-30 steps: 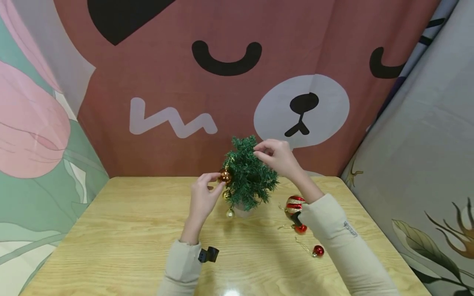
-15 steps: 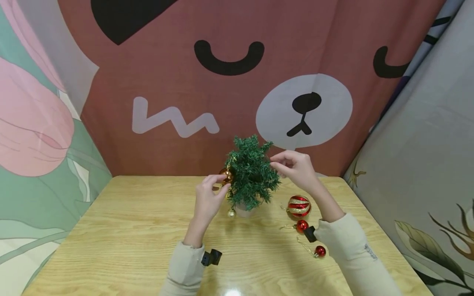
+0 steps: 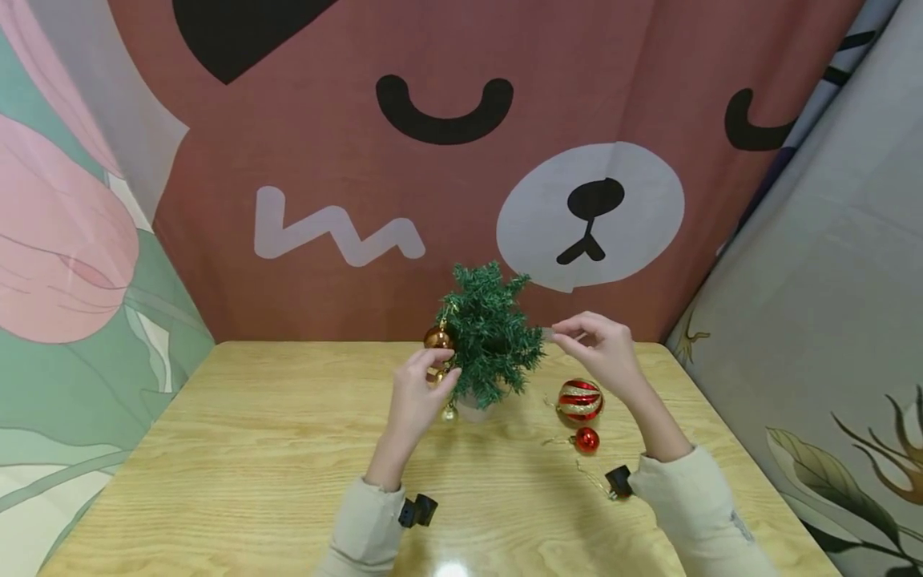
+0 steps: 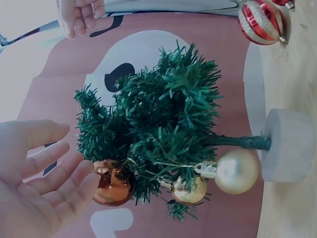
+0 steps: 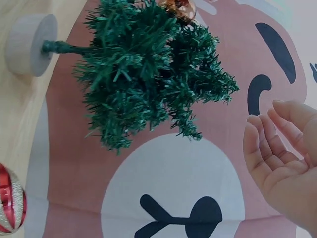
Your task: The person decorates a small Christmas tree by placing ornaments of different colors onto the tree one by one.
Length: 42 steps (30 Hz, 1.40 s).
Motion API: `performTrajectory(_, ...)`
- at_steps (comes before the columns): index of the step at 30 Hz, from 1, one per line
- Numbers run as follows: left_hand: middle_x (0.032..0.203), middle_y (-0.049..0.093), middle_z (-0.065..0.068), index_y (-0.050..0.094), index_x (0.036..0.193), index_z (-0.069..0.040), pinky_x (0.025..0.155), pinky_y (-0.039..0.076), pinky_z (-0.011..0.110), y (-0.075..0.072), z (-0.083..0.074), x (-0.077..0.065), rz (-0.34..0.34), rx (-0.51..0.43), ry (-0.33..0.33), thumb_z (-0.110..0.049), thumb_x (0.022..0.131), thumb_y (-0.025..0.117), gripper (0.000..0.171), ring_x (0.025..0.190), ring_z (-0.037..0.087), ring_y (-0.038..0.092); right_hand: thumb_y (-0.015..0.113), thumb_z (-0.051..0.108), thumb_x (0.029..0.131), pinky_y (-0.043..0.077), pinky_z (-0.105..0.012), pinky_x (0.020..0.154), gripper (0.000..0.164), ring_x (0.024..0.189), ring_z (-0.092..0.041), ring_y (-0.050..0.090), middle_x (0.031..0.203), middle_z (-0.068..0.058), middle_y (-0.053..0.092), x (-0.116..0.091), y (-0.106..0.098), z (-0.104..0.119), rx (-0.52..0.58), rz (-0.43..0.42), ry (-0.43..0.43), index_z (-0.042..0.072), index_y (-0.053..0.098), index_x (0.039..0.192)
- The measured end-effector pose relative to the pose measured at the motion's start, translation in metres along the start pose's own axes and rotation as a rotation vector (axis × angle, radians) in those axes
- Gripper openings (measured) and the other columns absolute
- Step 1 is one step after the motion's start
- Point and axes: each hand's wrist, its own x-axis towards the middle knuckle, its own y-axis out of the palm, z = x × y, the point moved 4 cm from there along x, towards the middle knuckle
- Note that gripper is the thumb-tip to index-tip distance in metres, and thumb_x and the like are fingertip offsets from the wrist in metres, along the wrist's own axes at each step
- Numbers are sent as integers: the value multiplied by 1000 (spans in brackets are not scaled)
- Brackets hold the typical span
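Note:
A small green artificial Christmas tree (image 3: 493, 336) stands upright on a pale round base (image 4: 288, 145). On its left side hang a copper bauble (image 4: 114, 184), a smaller gold bauble (image 4: 189, 192) and a pearly champagne bauble (image 4: 237, 171). My left hand (image 3: 421, 394) is just below the copper bauble in the head view, fingers relaxed; its fingertips are at or very near that bauble, and contact is unclear. To the right of the tree, my right hand (image 3: 604, 350) is held in the air, loosely curved and holding nothing, apart from the branches.
Right of the tree lie a red-and-gold striped bauble (image 3: 580, 400) and a small red bauble (image 3: 587, 440). Nearer, another bauble's gold cord (image 3: 593, 478) shows, its ball mostly behind the black wrist camera (image 3: 618, 481). A bear-print curtain (image 3: 324, 304) hangs behind the wooden table (image 3: 274, 449).
My right hand has withdrawn from the upper branches, moving right and down. My left hand has slipped off the copper bauble, slightly down and right, and the bauble stays hanging.

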Motion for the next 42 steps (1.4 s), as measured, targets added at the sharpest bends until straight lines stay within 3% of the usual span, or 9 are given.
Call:
performTrajectory(7,88,61,13,65,94,3,60,49,27,7,-1,-7,50,8,2,-4,77,69,19,77,22,57,67,-10,73,46,-15,57,15,66,-5,55,79,-8,64,-28,-1,-30,-31,-9,12,1,69,82)
performTrajectory(14,87,60,14,65,93,3,60,50,35,10,-3,-11,60,13,15,-2,76,69,18,76,24,57,65,-20,68,45,-13,58,20,70,-7,56,79,-15,63,-47,-4,-13,-12,-25,0,-4,66,80)
performTrajectory(19,90,60,12,64,95,2,60,50,34,15,-3,-14,78,32,12,-2,76,69,21,77,23,57,64,-23,65,45,-12,59,21,68,-8,56,75,-16,61,-55,-7,-2,0,-26,2,-7,65,78)
performTrajectory(27,89,60,10,65,95,2,57,46,25,24,-2,-19,133,58,16,-4,78,68,18,77,22,55,65,-21,66,45,-14,56,19,66,-5,55,74,-11,62,-76,-13,-17,-37,-43,76,-5,65,75)
performTrajectory(34,90,60,10,65,95,2,57,44,23,26,-1,-20,128,67,18,-3,77,68,19,78,21,55,67,-15,69,45,-13,58,19,69,-3,56,77,-5,63,-101,-11,-53,-27,-25,136,0,67,80)
performTrajectory(42,88,63,8,67,91,0,56,46,21,30,-4,-21,113,112,63,-5,76,70,16,76,19,58,65,-12,73,45,-16,56,12,68,-3,55,75,-10,62,-118,-15,-50,-12,16,222,-3,66,80)
